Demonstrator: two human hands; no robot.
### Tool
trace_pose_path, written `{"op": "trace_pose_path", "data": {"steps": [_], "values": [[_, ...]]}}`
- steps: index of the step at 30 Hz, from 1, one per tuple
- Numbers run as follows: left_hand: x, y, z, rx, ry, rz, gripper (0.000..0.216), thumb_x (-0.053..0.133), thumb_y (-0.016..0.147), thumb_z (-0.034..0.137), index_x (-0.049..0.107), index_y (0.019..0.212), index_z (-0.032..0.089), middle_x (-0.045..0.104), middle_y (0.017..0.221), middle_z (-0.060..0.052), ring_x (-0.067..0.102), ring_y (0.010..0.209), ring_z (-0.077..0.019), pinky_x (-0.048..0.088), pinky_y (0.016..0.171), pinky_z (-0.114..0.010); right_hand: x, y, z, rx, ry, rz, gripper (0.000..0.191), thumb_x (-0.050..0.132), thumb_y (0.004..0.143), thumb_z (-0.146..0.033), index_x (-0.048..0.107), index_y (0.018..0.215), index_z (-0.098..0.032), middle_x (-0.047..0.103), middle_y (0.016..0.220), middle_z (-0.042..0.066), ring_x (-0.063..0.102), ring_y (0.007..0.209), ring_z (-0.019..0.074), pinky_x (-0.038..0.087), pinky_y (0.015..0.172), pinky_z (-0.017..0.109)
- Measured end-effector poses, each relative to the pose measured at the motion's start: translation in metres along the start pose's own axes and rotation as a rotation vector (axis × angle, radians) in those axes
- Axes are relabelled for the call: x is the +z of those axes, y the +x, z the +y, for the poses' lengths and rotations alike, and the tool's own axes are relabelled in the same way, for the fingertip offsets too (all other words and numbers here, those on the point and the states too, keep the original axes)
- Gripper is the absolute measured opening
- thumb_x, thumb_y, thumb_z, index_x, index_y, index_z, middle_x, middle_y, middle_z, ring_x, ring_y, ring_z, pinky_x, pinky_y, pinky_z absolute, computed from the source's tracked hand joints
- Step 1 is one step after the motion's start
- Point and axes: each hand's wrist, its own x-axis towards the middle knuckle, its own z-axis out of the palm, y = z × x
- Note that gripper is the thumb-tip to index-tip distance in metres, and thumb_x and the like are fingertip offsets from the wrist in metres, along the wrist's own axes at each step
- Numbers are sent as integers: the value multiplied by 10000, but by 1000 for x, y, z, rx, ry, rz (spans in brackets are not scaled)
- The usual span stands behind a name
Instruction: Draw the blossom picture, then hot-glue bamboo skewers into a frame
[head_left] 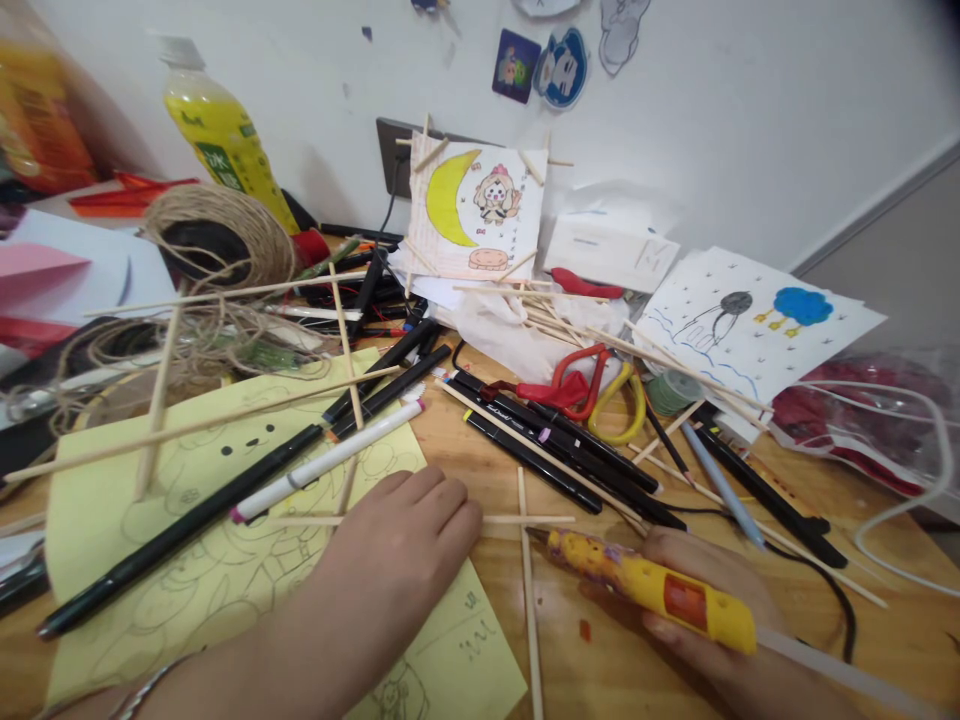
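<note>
My right hand (720, 590) is wrapped around a yellow glue gun (652, 590), with a whitish glue stick (847, 670) coming out of its back end. The gun's dark nozzle points left, close to where two thin wooden sticks cross. My left hand (412, 540) is closed over the crosswise wooden stick (540, 519); its fingertips are hidden below the knuckles. The other wooden stick (531, 620) runs toward me on the table. Beneath my left hand and forearm lies a yellow sheet with pencil drawings (480, 630).
Black markers (517, 460), red-handled scissors (577, 385) and loose sticks lie across the wooden table (577, 670). A twine roll (225, 230) and a yellow drink bottle (225, 140) stand back left. A stick-framed moon drawing (480, 205) leans at the wall. A white cable (937, 440) curls at right.
</note>
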Motion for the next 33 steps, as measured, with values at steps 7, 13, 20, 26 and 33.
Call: {"op": "trace_pose_path", "data": {"steps": [7,13,20,26,33], "values": [[-2,1,-1,15,14,3,196,415,907,145,587,814,163,568,750,-33,499,706,-193,410,618,-332,1,-2,0,16,-45,-6,490,323,891,-622,572,773,-216,587,667,17,576,593,159,424,540,276],[3,0,0,10,19,21,213,403,906,139,596,817,163,565,753,-40,494,710,-206,409,615,-346,0,-1,-3,18,-56,4,515,305,895,-623,589,764,-215,604,671,27,583,595,164,427,524,279],[-1,2,-1,19,7,2,192,422,901,137,596,824,159,569,749,-35,499,707,-199,415,615,-336,1,-2,0,-5,-37,13,514,324,889,-623,582,729,-208,583,643,25,562,562,160,423,518,280],[5,0,-1,1,12,21,207,407,904,135,593,820,169,570,770,-36,485,713,-198,402,619,-338,2,-3,0,-25,-46,32,474,345,889,-604,584,763,-215,570,630,5,561,556,155,419,509,270],[2,0,-2,12,16,17,195,414,906,144,591,828,167,571,759,-31,489,701,-188,401,619,-325,-13,4,0,-283,-316,86,278,437,906,-422,570,786,-210,575,610,-7,551,500,132,403,473,246]]}}
